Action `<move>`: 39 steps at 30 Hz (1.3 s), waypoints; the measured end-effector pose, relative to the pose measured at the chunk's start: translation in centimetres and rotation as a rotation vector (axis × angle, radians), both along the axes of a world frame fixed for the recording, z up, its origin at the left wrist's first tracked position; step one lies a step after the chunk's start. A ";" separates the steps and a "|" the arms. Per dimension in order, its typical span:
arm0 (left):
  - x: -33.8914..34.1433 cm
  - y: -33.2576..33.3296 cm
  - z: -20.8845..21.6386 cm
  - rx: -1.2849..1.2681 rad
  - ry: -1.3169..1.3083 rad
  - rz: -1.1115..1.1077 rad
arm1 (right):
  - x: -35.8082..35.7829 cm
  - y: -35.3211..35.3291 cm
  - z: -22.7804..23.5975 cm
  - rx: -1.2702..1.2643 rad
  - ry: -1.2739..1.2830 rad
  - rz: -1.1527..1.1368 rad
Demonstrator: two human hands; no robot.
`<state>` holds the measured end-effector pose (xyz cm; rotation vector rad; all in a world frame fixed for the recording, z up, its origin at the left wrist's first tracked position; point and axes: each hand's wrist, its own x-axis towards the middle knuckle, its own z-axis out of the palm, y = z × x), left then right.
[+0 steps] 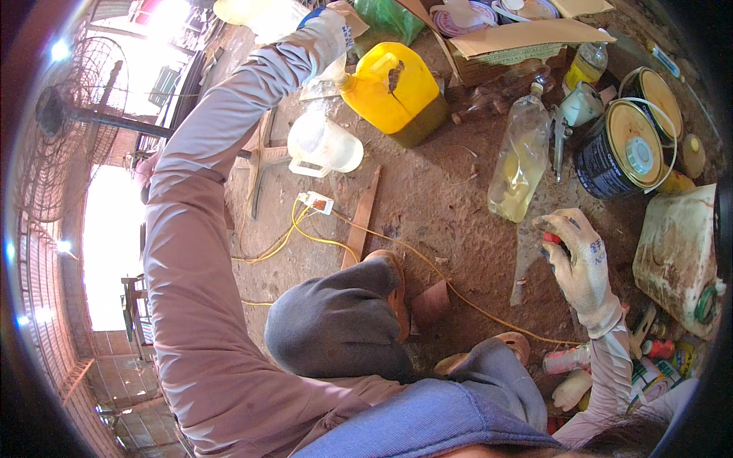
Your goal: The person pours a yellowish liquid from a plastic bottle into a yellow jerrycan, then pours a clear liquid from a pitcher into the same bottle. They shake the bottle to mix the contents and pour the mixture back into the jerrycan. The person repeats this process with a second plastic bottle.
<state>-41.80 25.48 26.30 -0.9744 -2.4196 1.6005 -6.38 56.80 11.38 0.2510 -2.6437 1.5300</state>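
My right hand (578, 263), in a pale work glove with a darkened fingertip, is closed around a small red cap-like piece (551, 238). Beyond its fingers lies a clear plastic bottle (521, 156) with some yellowish liquid inside. My left arm stretches far forward, and the gloved left hand (327, 34) is at the top edge. Around that hand are a translucent pale container (263, 17) and something blue; its fingers are too hidden to show a grip. Just right of the left hand stands a yellow jerrycan (395, 88) with a hole torn in its side.
A white plastic jug (324, 145) lies near the jerrycan. A power strip (315, 202) with yellow cords crosses the dirt floor by my feet. Paint cans (622, 149), a spray gun (560, 137) and a dirty white jerrycan (678, 256) crowd the right. A fan (76, 114) stands left.
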 end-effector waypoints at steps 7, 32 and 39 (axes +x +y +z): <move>-0.1 0.6 0.1 -0.088 0.021 0.089 | 0.0 -0.2 0.6 0.043 0.011 0.019; -2.8 -10.1 -1.7 0.235 0.013 -0.161 | -0.2 -1.4 1.1 0.077 0.010 0.040; 1.5 -7.2 0.4 0.427 0.016 -0.181 | -0.3 -1.6 0.9 0.095 0.059 0.054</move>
